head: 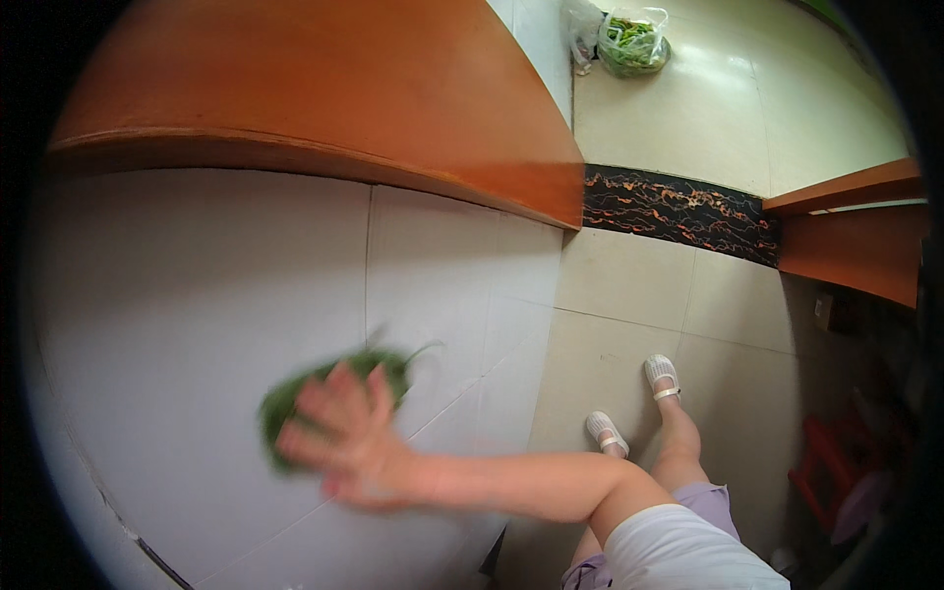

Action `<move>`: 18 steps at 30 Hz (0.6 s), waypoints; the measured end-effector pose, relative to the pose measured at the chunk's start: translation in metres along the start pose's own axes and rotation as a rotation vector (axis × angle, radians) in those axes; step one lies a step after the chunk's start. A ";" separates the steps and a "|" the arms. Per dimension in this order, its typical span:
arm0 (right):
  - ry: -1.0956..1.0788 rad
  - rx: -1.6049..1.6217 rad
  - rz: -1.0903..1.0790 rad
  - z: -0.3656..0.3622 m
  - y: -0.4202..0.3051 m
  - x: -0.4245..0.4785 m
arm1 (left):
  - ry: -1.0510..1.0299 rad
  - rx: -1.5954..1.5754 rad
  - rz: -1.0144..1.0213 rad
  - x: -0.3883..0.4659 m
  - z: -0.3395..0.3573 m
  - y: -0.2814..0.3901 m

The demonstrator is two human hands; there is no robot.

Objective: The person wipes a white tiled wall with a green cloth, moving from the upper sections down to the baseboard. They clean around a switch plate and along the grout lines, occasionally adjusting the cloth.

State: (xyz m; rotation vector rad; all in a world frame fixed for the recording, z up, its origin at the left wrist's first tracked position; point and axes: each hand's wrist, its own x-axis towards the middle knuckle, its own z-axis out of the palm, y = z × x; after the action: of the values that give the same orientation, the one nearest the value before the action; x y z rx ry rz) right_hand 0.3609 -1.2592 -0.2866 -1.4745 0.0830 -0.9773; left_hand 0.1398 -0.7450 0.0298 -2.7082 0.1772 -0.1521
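My right hand lies with spread fingers on a green cloth, its back towards me. The cloth is pressed against a white tiled surface, likely a wall. Hand and cloth are blurred, and the hand hides much of the cloth. A thin green strand sticks out at the cloth's upper right. My right arm reaches across from the lower right. My left hand is out of view.
An orange-brown wooden panel juts above the tiles. My feet stand on beige floor tiles. A dark patterned threshold crosses the doorway. Beyond it sits a plastic bag of green vegetables. A red stool is at the right.
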 end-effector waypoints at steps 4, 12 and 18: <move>0.000 -0.011 -0.221 -0.006 0.036 -0.010 | -0.139 0.047 -0.054 0.012 -0.009 -0.004; 0.451 -0.003 0.918 -0.043 0.205 -0.087 | -0.128 0.223 0.161 0.028 -0.045 0.079; -0.050 0.114 -0.002 0.034 -0.023 -0.127 | 0.043 0.252 0.258 0.021 -0.050 0.057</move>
State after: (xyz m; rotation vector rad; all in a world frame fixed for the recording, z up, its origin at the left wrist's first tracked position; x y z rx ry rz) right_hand 0.2894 -1.1538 -0.3258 -1.3931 -0.0103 -0.9312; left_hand 0.1479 -0.8197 0.0531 -2.4076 0.4831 -0.1453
